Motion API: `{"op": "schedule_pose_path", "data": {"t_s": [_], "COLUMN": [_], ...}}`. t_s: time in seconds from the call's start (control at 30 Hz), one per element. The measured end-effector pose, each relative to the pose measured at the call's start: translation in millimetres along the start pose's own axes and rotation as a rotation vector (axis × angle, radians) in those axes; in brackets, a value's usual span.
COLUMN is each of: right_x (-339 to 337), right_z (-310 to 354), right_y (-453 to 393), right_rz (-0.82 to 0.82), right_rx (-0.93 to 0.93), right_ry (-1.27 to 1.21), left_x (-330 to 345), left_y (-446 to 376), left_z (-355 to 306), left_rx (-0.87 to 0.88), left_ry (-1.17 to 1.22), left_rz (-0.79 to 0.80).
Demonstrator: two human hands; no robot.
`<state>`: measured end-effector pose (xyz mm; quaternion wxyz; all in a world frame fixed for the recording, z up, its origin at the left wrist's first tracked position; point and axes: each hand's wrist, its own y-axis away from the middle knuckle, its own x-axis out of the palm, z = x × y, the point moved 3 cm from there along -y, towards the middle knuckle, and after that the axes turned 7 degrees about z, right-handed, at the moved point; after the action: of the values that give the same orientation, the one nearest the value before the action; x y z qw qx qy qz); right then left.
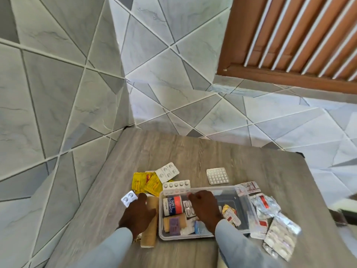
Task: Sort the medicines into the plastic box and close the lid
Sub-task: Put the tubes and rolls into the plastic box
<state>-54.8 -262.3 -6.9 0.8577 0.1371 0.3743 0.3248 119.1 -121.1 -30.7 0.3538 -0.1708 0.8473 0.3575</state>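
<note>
Already my clear box (249,206) holds tape (172,206); right grip (204,207) inside, left (138,213) beside, holds unclear.

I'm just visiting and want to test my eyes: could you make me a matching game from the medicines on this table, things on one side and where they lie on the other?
Things:
1. adhesive tape roll
2. yellow sachets
3. square white pill sheet
4. foil blister packs

Places:
A. alone on the table, beyond the box
B. inside the plastic box
C. piled right of the box
D. left of the box's far corner

Pairs: 1-B, 2-D, 3-A, 4-C
</note>
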Motion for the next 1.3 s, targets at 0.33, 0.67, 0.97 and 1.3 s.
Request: {"op": "schedule_pose_path", "data": {"t_s": [0.33,0.67,0.97,1.3], "right_x": [-51.8,-11.9,-16.9,-13.4], "right_z": [-72.3,-105.2,-112.7,-118.7], "right_y": [99.4,110.6,100.7,97.5], "right_rz": [-0.547,-0.137,-0.089,-0.008], "right_rx": [0.251,0.439,0.351,0.233], "right_ry": [-0.189,0.244,0.197,0.266], "left_x": [0.4,-76.5,21.0,50.7], "left_y": [-10.2,12.1,30.4,19.9], "left_z": [4.8,-53.6,-142.1,-136.3], "left_rx": [0.033,0.121,0.208,0.143], "left_ry": [0.009,0.256,0.191,0.099], "left_rz": [0.132,-0.12,0.054,-0.054]}}
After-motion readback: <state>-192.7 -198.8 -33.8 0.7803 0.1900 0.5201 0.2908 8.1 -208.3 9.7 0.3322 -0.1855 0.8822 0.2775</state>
